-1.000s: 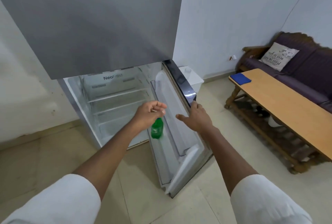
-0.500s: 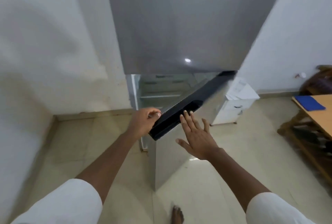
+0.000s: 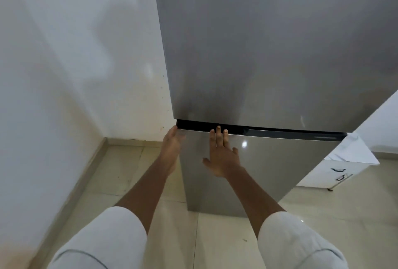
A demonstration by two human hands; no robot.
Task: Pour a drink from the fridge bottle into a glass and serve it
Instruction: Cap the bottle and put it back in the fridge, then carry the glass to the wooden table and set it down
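A tall grey fridge fills the view, with its upper door (image 3: 269, 42) and lower door (image 3: 269, 167) both closed. A black handle strip (image 3: 280, 130) runs between them. My left hand (image 3: 172, 144) rests at the lower door's top left corner, fingertips at the strip, holding nothing. My right hand (image 3: 221, 156) lies flat on the lower door, fingers spread and pointing up to the strip. No bottle and no glass is in view.
A white wall (image 3: 75, 64) stands close on the left and meets the tiled floor (image 3: 129, 171) at a skirting. A low white cabinet (image 3: 338, 171) sits right of the fridge. My white sleeves fill the bottom of the view.
The lower fridge door has swung from wide open to closed under both hands. The green bottle by my left hand a second ago is out of sight. The view has turned left, away from the table.
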